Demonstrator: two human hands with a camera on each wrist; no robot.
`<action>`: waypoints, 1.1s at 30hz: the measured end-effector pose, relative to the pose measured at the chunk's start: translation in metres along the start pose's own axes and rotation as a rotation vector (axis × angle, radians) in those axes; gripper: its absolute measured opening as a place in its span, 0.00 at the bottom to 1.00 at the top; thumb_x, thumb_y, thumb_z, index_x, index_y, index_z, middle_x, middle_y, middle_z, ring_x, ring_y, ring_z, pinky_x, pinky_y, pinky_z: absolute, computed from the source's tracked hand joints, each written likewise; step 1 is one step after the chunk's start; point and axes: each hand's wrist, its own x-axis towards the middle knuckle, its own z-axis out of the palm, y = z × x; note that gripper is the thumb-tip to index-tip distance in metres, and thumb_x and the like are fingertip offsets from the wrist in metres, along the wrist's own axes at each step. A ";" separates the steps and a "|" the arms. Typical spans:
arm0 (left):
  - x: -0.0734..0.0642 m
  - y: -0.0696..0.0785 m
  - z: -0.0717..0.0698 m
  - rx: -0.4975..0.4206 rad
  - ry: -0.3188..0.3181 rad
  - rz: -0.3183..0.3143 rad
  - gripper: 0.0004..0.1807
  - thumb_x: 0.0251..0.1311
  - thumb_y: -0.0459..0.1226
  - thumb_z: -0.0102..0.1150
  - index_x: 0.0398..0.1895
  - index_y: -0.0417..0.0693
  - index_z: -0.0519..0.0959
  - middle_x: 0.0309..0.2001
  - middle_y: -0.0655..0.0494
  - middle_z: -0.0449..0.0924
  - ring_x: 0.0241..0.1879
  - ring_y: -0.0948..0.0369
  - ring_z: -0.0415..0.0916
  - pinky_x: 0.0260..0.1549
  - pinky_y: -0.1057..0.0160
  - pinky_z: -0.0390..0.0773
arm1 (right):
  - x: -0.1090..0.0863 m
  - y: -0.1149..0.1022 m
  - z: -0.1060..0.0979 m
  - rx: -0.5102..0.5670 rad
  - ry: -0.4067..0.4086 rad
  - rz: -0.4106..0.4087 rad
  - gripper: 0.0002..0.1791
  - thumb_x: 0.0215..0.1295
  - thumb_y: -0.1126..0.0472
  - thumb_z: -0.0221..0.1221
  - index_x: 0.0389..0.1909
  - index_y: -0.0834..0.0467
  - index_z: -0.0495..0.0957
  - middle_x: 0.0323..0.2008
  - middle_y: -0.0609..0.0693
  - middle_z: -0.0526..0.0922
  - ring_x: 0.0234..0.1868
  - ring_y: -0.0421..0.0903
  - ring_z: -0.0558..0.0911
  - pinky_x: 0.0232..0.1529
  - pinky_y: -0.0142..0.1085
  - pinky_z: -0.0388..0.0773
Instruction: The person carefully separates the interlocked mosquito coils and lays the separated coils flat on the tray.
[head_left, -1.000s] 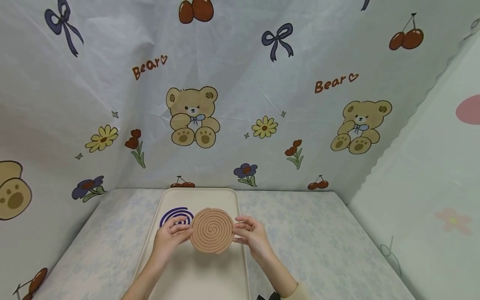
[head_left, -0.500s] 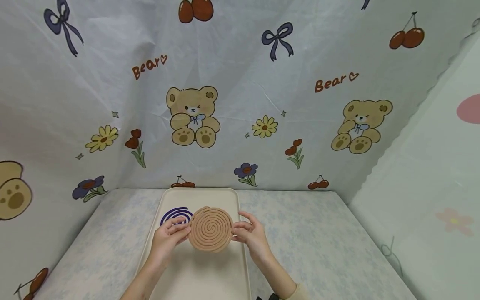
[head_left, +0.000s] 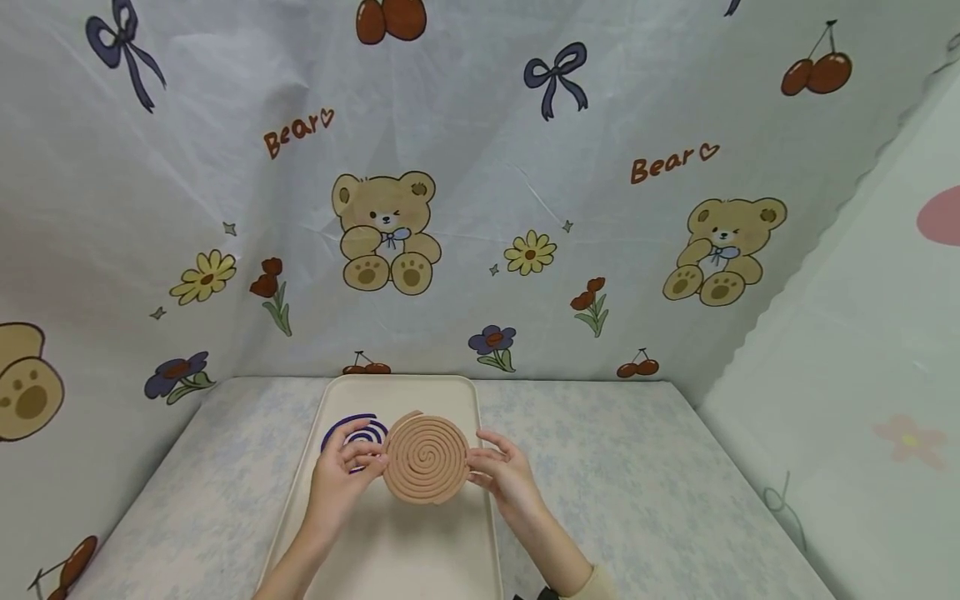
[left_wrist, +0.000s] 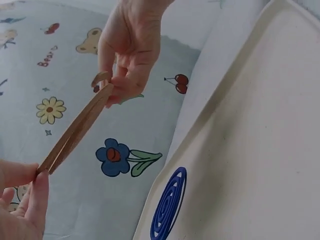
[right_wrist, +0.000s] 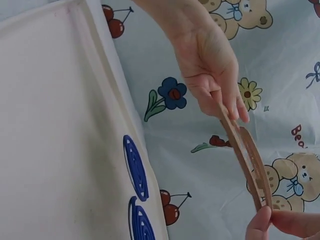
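A tan mosquito coil, wound in a tight flat spiral, is held up above the tray with its face toward the head camera. My left hand pinches its left edge between thumb and fingers. At the opposite edge, my right hand pinches it too, with some fingers spread loosely. Seen edge-on in the right wrist view, the tan coil shows two thin layers with a narrow gap between them. Behind my left hand, a blue coil lies on the tray, partly covered.
The long cream tray lies on a pale mottled table. In the right wrist view, two blue spiral pieces, an upper blue coil and a lower blue coil, lie near its edge. A bear-print sheet rises behind the table.
The tan coil has shifted slightly left, then back to the right, still between both hands. My left hand's upper fingers have lifted a little. The blue coil has stayed in place.
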 end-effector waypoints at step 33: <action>0.007 -0.017 -0.012 -0.361 -0.031 -0.235 0.18 0.59 0.23 0.55 0.45 0.55 0.69 0.29 0.70 0.83 0.33 0.72 0.81 0.37 0.73 0.82 | 0.000 0.006 -0.007 -0.020 -0.023 -0.005 0.24 0.59 0.75 0.55 0.58 0.70 0.65 0.28 0.42 0.84 0.30 0.37 0.83 0.34 0.29 0.82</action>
